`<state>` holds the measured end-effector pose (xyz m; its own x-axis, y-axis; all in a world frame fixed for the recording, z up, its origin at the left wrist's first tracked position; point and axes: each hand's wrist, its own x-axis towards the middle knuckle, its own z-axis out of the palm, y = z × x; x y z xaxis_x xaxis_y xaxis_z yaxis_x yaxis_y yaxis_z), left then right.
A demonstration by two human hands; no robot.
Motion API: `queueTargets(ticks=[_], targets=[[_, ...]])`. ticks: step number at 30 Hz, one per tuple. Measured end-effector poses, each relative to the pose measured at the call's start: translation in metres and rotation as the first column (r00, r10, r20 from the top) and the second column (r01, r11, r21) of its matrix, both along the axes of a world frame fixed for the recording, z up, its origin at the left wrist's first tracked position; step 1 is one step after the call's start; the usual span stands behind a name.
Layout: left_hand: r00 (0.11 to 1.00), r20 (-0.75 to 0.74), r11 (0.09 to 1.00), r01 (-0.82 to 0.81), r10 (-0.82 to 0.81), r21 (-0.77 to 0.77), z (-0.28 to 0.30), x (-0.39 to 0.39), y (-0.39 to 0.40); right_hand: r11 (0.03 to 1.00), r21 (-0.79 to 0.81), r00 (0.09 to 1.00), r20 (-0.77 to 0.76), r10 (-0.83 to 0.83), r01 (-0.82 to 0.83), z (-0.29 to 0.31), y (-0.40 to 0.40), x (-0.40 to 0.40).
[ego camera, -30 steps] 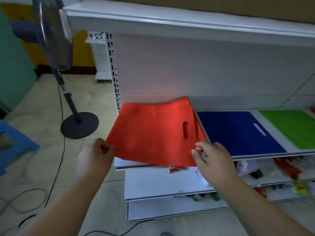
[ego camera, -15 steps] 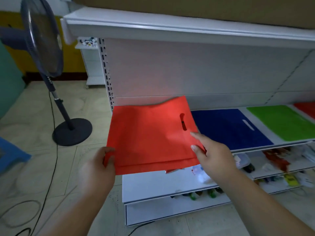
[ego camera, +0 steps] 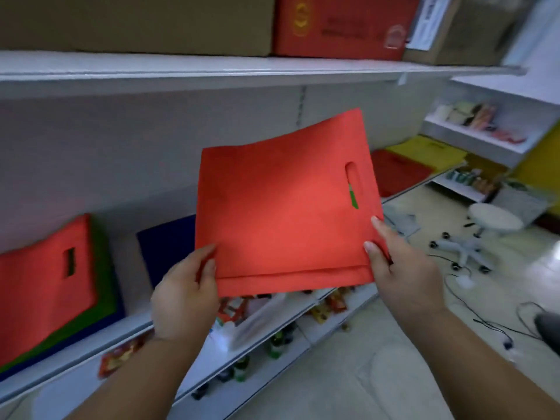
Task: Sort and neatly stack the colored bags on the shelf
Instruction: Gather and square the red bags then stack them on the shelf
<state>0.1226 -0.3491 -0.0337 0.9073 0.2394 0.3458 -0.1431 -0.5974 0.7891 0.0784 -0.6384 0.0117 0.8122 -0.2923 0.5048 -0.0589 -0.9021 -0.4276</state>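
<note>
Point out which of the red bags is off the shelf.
The red bag gripped by the left hand and right hand. The others lie flat: one tops the mixed pile at left, one far right.

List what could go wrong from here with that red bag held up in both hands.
The red bag is pinched only at its lower corners by the left hand and right hand, so its free top edge may flop or fold when laid down. The mixed stack at left already sits uneven; another bag there could slide off the shelf edge.
</note>
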Motion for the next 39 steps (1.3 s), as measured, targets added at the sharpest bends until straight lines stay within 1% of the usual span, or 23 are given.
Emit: queueTargets(ticks=[2, 5, 9, 14, 16, 20, 23, 25, 27, 30, 32, 35, 36, 39], targets=[[0.998, 0.007, 0.998, 0.068, -0.068, 0.006, 0.008, 0.018, -0.061, 0.998, 0.030, 0.999, -0.008, -0.050, 0.050, 0.006, -0.057, -0.001], [0.992, 0.009, 0.992, 0.123, -0.123, 0.029, 0.014, 0.047, -0.139, 0.991, 0.063, 0.992, -0.052, -0.115, 0.118, 0.007, -0.132, 0.008], [0.979, -0.032, 0.979, 0.200, -0.200, 0.024, 0.003, 0.093, -0.217, 0.982, 0.075, 0.983, -0.075, -0.169, 0.174, -0.007, -0.209, 0.037], [0.972, -0.043, 0.973, 0.230, -0.231, -0.028, -0.016, 0.175, -0.309, 0.965, 0.072, 0.965, -0.101, -0.243, 0.251, -0.024, -0.290, 0.098], [0.965, -0.046, 0.966, 0.256, -0.257, -0.022, -0.020, 0.211, -0.348, 0.958, 0.068, 0.956, -0.113, -0.269, 0.278, -0.025, -0.325, 0.124], [0.965, -0.040, 0.965, 0.259, -0.261, -0.036, -0.010, 0.263, -0.417, 0.939, 0.111, 0.940, -0.138, -0.311, 0.327, -0.013, -0.388, 0.169], [0.965, -0.010, 0.965, 0.262, -0.262, -0.021, -0.004, 0.300, -0.453, 0.942, 0.119, 0.945, -0.134, -0.298, 0.314, -0.008, -0.428, 0.207], [0.966, -0.013, 0.965, 0.258, -0.259, -0.046, -0.005, 0.322, -0.471, 0.954, 0.132, 0.957, -0.145, -0.251, 0.270, -0.010, -0.452, 0.235], [0.976, -0.017, 0.974, 0.213, -0.215, -0.078, -0.010, 0.339, -0.485, 0.970, 0.135, 0.970, -0.166, -0.178, 0.201, -0.017, -0.475, 0.266], [0.996, -0.028, 0.993, 0.083, -0.086, -0.085, -0.020, 0.353, -0.504, 0.989, 0.133, 0.978, -0.204, -0.033, 0.061, -0.029, -0.510, 0.316], [0.999, -0.042, 0.997, -0.021, 0.018, -0.070, -0.023, 0.355, -0.520, 0.987, 0.145, 0.968, -0.233, 0.098, -0.065, -0.037, -0.532, 0.354], [0.974, -0.137, 0.982, -0.184, 0.178, -0.033, -0.030, 0.353, -0.547, 0.954, 0.143, 0.908, -0.299, 0.294, -0.262, -0.043, -0.564, 0.408], [0.966, -0.160, 0.978, -0.207, 0.206, 0.008, -0.032, 0.351, -0.555, 0.940, 0.129, 0.884, -0.319, 0.341, -0.316, -0.043, -0.573, 0.422], [0.940, -0.194, 0.949, -0.241, 0.281, 0.206, -0.038, 0.346, -0.579, 0.893, 0.114, 0.800, -0.408, 0.441, -0.434, -0.047, -0.596, 0.452]])
